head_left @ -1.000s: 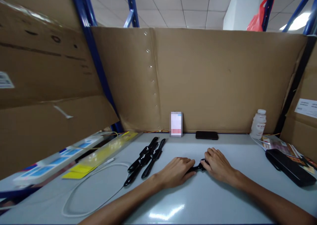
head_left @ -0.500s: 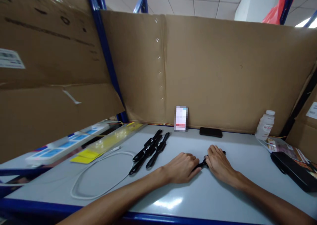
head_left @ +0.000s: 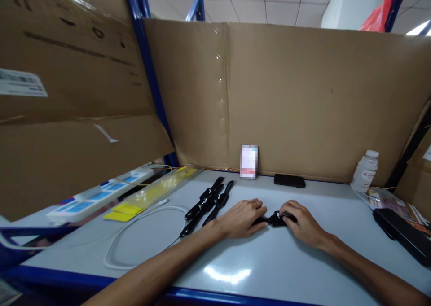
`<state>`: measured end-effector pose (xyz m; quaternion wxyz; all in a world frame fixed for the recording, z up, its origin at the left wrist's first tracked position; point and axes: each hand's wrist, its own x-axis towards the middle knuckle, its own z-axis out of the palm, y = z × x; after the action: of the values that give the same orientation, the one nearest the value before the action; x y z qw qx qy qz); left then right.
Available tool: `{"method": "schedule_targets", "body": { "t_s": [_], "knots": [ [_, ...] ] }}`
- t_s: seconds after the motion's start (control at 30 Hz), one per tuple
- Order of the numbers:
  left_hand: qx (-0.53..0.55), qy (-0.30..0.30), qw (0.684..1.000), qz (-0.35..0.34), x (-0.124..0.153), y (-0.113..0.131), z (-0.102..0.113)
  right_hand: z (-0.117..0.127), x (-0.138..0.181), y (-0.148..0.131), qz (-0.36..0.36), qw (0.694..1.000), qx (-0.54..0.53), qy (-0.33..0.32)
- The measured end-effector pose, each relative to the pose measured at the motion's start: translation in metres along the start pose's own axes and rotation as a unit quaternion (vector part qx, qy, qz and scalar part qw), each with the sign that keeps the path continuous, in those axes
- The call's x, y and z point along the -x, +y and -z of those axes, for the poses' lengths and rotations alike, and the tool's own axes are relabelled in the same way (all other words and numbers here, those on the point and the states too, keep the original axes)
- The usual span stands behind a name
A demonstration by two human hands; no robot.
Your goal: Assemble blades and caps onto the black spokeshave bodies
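A black spokeshave (head_left: 277,220) lies level over the grey tabletop, its middle body showing between my hands. My left hand (head_left: 243,218) is closed around its left handle, with the thumb along the near side. On the other end, my right hand (head_left: 302,220) grips the right handle between thumb and curled fingers. Parts of both handles are hidden by my fingers. To the left of my hands, several more black spokeshaves (head_left: 206,203) rest side by side in a slanted group, close to my left forearm.
A lit phone (head_left: 249,162) leans on the cardboard back wall (head_left: 289,99), beside a dark phone (head_left: 289,181) lying flat. At right are a bottle (head_left: 365,171) and a black case (head_left: 400,236). A white cable (head_left: 111,247), yellow strips (head_left: 151,196) and a power strip (head_left: 90,198) are left.
My hands have moved apart along the spokeshave, and more of its body shows. My right fingers have shifted off the middle toward the right handle. The view has shifted slightly.
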<state>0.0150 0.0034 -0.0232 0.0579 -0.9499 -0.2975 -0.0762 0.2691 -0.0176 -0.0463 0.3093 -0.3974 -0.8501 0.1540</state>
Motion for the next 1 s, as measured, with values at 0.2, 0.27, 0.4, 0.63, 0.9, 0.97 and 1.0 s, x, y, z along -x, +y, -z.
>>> {"method": "schedule_targets", "body": {
  "t_s": [0.2,0.27,0.4,0.63,0.9,0.97,1.0],
  "knots": [
    [0.054,0.024,0.998,0.0,-0.008,0.012,-0.011,-0.007,-0.002,-0.009,-0.004,1.0,-0.016,-0.005],
    [0.057,0.017,0.998,0.009,-0.008,0.013,-0.012,-0.007,-0.003,-0.008,-0.013,1.0,-0.021,0.005],
    [0.058,0.003,0.998,0.016,-0.008,0.012,-0.01,-0.002,-0.005,-0.004,-0.005,1.0,-0.031,-0.002],
    [0.091,0.013,0.995,0.026,-0.01,0.011,-0.012,0.005,-0.009,0.016,-0.018,1.0,-0.004,0.017],
    [0.112,0.038,0.993,0.004,-0.006,0.008,-0.014,0.009,-0.086,0.018,0.016,0.962,0.27,0.046],
    [0.127,0.037,0.991,0.007,-0.005,0.007,-0.015,0.009,-0.115,0.008,0.019,0.946,0.322,0.031],
    [0.134,0.036,0.99,0.007,-0.005,0.007,-0.015,0.008,-0.129,0.004,0.019,0.945,0.325,0.033]
  ]
}}
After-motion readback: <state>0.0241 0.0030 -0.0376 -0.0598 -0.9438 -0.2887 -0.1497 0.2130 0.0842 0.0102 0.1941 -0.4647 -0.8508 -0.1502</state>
